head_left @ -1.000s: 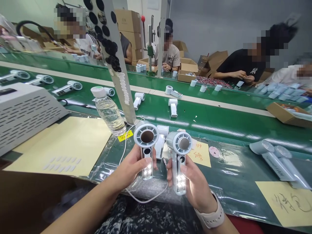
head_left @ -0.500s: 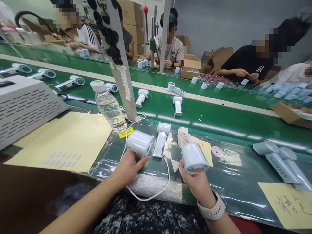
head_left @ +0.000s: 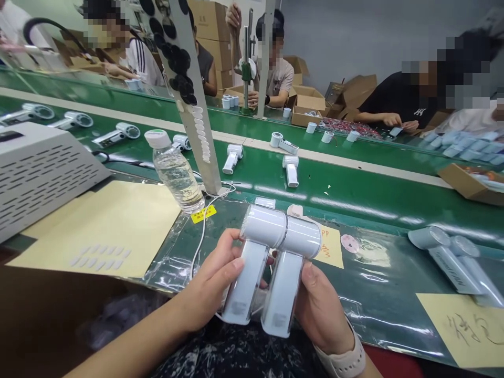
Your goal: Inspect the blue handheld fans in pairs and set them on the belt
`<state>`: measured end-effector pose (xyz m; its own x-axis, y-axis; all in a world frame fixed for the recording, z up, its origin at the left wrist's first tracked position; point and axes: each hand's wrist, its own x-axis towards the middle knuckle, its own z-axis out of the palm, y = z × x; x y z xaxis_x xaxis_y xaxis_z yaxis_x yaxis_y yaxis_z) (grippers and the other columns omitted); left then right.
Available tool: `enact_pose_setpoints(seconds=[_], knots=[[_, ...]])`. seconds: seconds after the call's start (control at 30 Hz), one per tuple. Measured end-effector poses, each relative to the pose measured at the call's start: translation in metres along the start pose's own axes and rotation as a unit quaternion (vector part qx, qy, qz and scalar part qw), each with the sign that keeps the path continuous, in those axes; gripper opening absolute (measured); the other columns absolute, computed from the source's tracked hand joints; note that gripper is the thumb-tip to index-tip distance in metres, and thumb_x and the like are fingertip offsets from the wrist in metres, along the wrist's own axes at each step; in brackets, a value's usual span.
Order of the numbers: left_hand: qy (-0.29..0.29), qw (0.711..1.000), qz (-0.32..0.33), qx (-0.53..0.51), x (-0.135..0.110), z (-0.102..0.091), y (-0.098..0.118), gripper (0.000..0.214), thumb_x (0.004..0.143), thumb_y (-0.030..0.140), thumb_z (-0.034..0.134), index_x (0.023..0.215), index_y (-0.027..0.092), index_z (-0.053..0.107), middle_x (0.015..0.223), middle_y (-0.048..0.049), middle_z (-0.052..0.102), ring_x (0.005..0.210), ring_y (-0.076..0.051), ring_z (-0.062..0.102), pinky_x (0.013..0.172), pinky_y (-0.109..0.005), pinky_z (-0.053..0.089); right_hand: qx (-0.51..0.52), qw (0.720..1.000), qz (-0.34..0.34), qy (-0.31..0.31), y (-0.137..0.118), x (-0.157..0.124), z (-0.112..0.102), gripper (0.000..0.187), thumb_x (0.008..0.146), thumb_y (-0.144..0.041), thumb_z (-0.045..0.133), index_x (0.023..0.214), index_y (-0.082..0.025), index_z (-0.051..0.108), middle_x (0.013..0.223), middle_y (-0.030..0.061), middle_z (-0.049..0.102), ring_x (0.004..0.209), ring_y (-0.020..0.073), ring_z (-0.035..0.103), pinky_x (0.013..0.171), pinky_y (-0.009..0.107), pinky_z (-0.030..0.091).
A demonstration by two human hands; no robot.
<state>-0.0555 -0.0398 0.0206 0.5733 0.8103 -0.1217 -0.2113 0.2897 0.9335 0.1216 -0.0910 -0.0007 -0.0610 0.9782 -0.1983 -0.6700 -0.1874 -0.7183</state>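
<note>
The left fan [head_left: 244, 275] and the right fan [head_left: 282, 293], both white and handheld, are held up above the lap, over the near edge of the work surface. Their cylindrical heads are pressed together, touching along one seam, and their handles stand side by side and close. The left hand [head_left: 208, 286] grips the left fan's handle, its fingers [head_left: 222, 257] closed around it. The right hand [head_left: 322, 310] grips the right fan's handle in the same way, its fingers [head_left: 309, 286] closed and a pale watch band [head_left: 342, 363] on the wrist.

A white cable [head_left: 200, 247] runs across a clear plastic sheet [head_left: 167, 257] and passes behind the left hand. Beyond the fans lies a yellow warning label [head_left: 203, 213], just beside a water bottle [head_left: 176, 172]. A sheet of yellow paper [head_left: 98, 226] lies to the left, near a grey perforated metal unit [head_left: 43, 176].

More white fans [head_left: 232, 157] stand on the green conveyor belt [head_left: 354, 191]. A co-worker's hands [head_left: 397, 122] work at the far side.
</note>
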Motion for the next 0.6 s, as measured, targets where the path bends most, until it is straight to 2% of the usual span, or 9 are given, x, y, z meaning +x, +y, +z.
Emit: enact_pose_setpoints(seconds=[0.2,0.33,0.47,0.6], knots=[[0.003,0.998,-0.036,-0.052,-0.001,0.003,0.006,0.041,0.085,0.043,0.066,0.114,0.026,0.043,0.106,-0.0081,0.072,0.091,-0.027,0.072,0.078,-0.039,0.057,-0.010,0.999,0.001,0.049,-0.007,-0.002,-0.002,0.037,0.074,-0.051,0.079,0.092,-0.018,0.078,0.097,0.0106,0.079,0.079,0.0276,0.073,0.078,0.042,0.058],[0.004,0.994,-0.054,-0.094,0.004,0.008,0.005,0.056,0.070,0.038,0.083,0.115,0.022,0.052,0.092,-0.0050,0.069,0.085,-0.022,0.068,0.074,-0.032,0.054,0.028,0.996,0.026,0.078,-0.009,-0.001,0.002,0.036,0.072,-0.049,0.079,0.091,-0.019,0.077,0.098,0.0098,0.078,0.089,0.0273,0.069,0.083,0.040,0.055],[-0.007,0.990,-0.082,-0.116,0.007,0.014,0.003,0.046,0.059,0.032,0.090,0.094,0.016,0.064,0.078,0.0001,0.061,0.068,-0.013,0.059,0.065,-0.024,0.047,0.075,0.992,0.065,0.079,-0.012,-0.002,0.007,0.029,0.070,-0.047,0.076,0.080,-0.020,0.075,0.076,0.0028,0.070,0.072,0.0186,0.061,0.070,0.030,0.053],[0.022,0.989,-0.091,-0.111,0.008,0.012,-0.002,0.038,0.066,0.040,0.084,0.089,0.016,0.066,0.079,-0.0021,0.062,0.068,-0.014,0.056,0.065,-0.027,0.046,0.068,0.994,0.071,0.053,-0.013,-0.004,0.010,0.030,0.075,-0.048,0.068,0.072,-0.018,0.069,0.069,0.0025,0.064,0.061,0.0149,0.053,0.060,0.026,0.048]])
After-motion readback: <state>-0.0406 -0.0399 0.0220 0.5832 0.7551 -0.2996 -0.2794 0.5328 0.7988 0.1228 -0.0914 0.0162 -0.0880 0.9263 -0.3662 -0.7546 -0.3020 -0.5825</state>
